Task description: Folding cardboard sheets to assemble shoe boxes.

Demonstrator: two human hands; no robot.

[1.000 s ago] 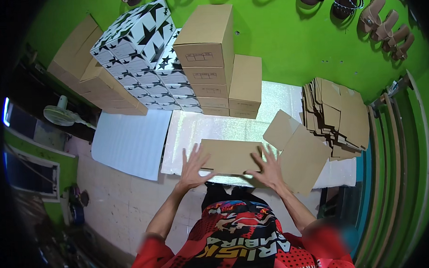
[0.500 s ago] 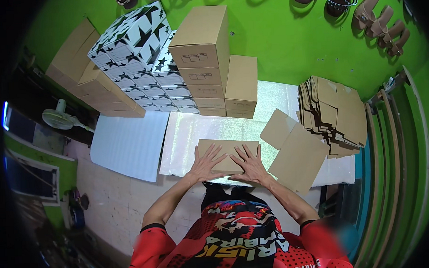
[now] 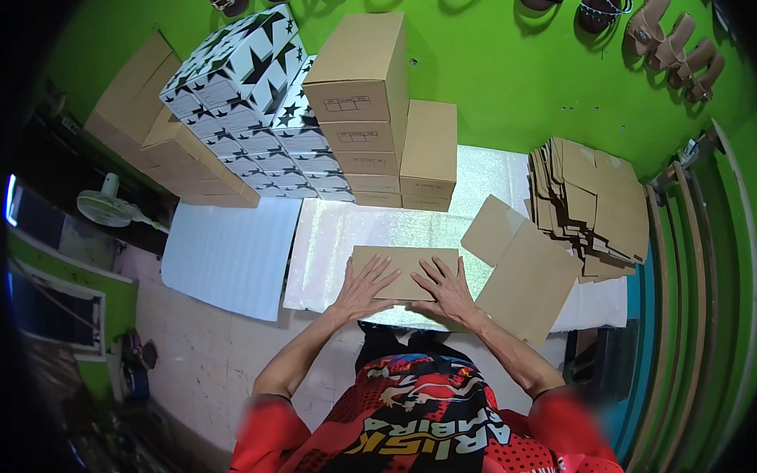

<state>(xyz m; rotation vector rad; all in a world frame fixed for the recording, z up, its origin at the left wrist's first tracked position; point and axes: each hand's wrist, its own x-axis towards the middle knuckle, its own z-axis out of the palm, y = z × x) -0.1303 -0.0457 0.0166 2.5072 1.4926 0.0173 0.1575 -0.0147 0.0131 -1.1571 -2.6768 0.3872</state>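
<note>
A closed brown cardboard box lies at the front of the shiny covered table. On its left part rests my left hand, fingers spread. My right hand lies over its right part, the fingers also apart. Both palms press near the box's front edge. Just to the right, a flattened cardboard blank lies unfolded, one flap toward the back.
Stacked brown boxes and star-patterned white boxes stand along the green wall. At the right is a pile of flat cardboard blanks. Sandals hang above. A white sheet lies left, near a fan.
My right hand has shifted a little on the box, and its fingers sit slightly closer together. My left hand stays nearly where it was. The box looks unchanged.
</note>
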